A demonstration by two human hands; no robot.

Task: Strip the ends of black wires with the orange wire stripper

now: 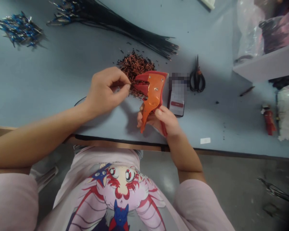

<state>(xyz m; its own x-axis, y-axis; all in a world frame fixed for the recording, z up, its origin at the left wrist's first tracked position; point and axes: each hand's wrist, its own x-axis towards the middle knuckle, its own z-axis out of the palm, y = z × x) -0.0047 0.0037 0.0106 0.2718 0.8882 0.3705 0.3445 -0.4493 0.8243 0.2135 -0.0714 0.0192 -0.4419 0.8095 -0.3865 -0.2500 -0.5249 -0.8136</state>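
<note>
Pinching dark wire [132, 84] between fingers [122, 76] of left hand [104, 88] at the mouth of orange-red pliers [155, 91], gripped in right hand [168, 121], near copper scraps [136, 62].

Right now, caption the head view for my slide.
Left hand pinches dark wire at wire stripper in right hand.

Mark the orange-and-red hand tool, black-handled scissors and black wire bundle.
Orange-and-red hand tool [153, 95], head view: orange body.
Black-handled scissors [197, 72], head view: pivot area.
Black wire bundle [122, 24], head view: midsection.
</note>
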